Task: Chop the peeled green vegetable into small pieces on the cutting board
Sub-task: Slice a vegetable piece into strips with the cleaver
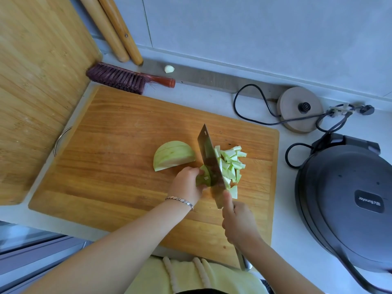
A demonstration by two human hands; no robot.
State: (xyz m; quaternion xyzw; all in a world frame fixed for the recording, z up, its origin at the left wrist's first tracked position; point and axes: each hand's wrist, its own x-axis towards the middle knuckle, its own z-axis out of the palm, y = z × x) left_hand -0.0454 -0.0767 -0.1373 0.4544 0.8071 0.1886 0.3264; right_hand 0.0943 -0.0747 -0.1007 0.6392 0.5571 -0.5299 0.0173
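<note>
A wooden cutting board (118, 158) lies flat on the counter. On it, a pale green peeled half vegetable (172, 154) rests cut side down. My left hand (186, 185) holds a smaller green piece (203, 177) against the board with curled fingers. My right hand (239, 221) grips the handle of a steel cleaver (211, 164), forefinger along the blade. The blade stands edge down on the held piece. Several small cut pieces (231, 164) lie heaped just right of the blade.
A second large wooden board (36, 81) leans at the left. A brush (125, 78), a garlic clove (169, 69) and two rolling pins (114, 28) lie behind. A kettle base (300, 108) with cord and a dark electric griddle (347, 200) stand at the right.
</note>
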